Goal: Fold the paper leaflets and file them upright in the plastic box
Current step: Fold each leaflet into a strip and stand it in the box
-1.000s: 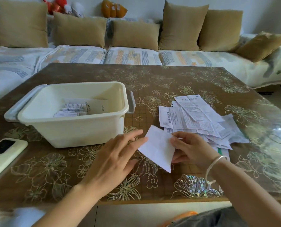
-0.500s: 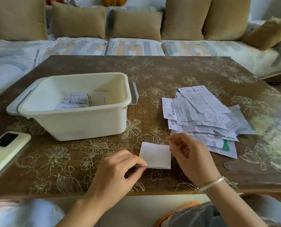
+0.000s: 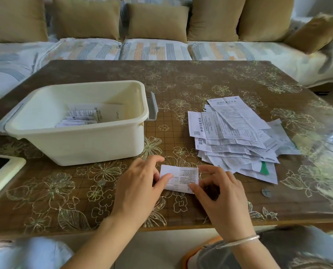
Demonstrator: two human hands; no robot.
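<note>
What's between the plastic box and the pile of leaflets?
Head view: only bare flowered table between box and pile; the box's grey handle juts into that gap.

Table [image 3: 200,74] bears plastic box [image 3: 84,144], leaflet pile [image 3: 235,138], folded leaflet [image 3: 181,177], phone [image 3: 0,171].

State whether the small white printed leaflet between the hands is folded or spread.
Folded: the white printed leaflet is a compact rectangle with a crease.

Home living room: a low table [image 3: 181,78] with floral cover stands before a cushioned sofa [image 3: 156,49] lined with tan pillows [image 3: 157,22].
</note>
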